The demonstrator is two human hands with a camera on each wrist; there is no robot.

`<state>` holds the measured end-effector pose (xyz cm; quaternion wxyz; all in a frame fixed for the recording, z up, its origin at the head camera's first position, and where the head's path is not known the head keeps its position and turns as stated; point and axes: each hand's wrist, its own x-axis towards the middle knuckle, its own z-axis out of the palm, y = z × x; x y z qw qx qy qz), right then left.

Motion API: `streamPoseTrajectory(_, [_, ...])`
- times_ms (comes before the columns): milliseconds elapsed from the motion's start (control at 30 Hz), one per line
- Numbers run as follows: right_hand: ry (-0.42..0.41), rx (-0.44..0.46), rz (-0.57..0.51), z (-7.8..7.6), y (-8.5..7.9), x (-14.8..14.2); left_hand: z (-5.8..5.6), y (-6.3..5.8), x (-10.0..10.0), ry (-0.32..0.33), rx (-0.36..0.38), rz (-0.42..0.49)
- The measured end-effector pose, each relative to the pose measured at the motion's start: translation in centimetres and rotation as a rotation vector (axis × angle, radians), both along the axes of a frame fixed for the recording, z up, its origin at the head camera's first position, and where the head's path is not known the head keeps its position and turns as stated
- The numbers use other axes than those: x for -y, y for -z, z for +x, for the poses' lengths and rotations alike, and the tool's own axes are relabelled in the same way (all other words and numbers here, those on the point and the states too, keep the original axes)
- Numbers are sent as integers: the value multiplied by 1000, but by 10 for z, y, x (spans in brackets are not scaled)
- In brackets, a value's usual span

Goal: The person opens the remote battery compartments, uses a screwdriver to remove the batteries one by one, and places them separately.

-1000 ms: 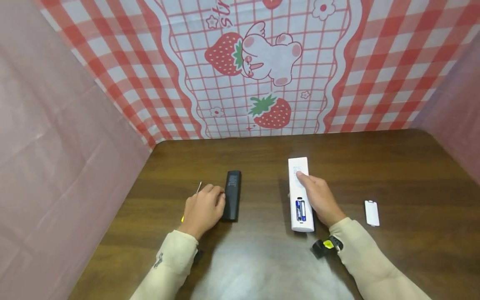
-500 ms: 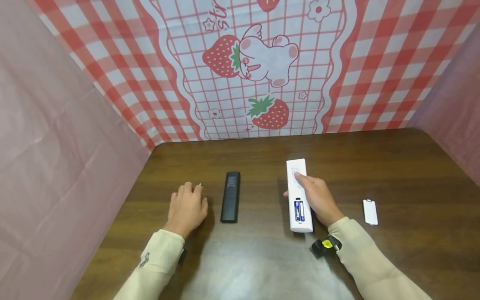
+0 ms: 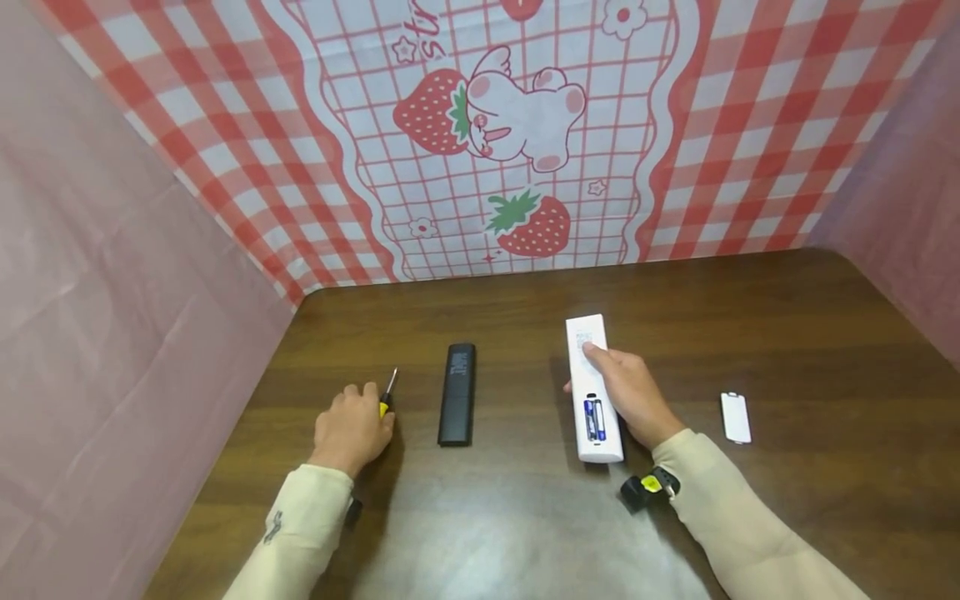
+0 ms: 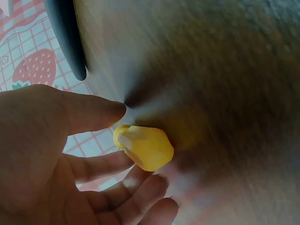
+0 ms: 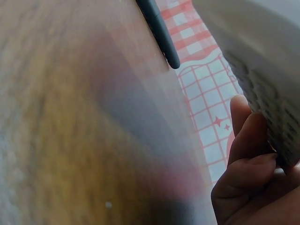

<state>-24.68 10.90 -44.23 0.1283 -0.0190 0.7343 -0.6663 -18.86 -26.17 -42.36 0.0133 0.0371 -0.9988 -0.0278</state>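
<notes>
White remote (image 3: 588, 379): long, slim, button side down, printed label near its far end, battery slot (image 3: 592, 397) uncovered at the near end; it sits right of centre over the brown wooden table (image 3: 525, 500), in the right hand (image 3: 633, 396). That hand comes in from the right, thumb flat on the back by the label, other fingers curled under the button side, so clamped on the remote. Left hand (image 3: 348, 429) is palm down at the screwdriver (image 3: 387, 398), yellow and black handle, metal tip pointing away; the left wrist view has thumb and fingers apart on either side of the handle, gap on the thumb side, finger contact can't tell. Slot holds two blue-and-silver batteries (image 3: 595, 419) side by side. Black remote (image 3: 457, 396) lies between the hands, small white cover (image 3: 736, 417) well right of the right hand.
</notes>
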Motion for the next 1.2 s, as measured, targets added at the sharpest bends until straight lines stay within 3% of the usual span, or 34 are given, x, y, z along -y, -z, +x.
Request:
streamPoseTrajectory(200, [8, 16, 4, -1, -2, 0, 1, -2, 0, -18, 71, 11])
streamPoseTrajectory(333, [15, 24, 5, -2, -3, 1, 1, -3, 2, -26, 75, 18])
streamPoseTrajectory(767, [61, 41, -25, -2, -2, 1, 2, 1, 5, 36, -9, 27])
streamPoseTrajectory(967, [87, 37, -61, -2, -3, 0, 2, 3, 4, 28, -51, 12])
streamPoseTrajectory(1200, [71, 13, -87, -1, -1, -2, 6, 4, 3, 49, -139, 43])
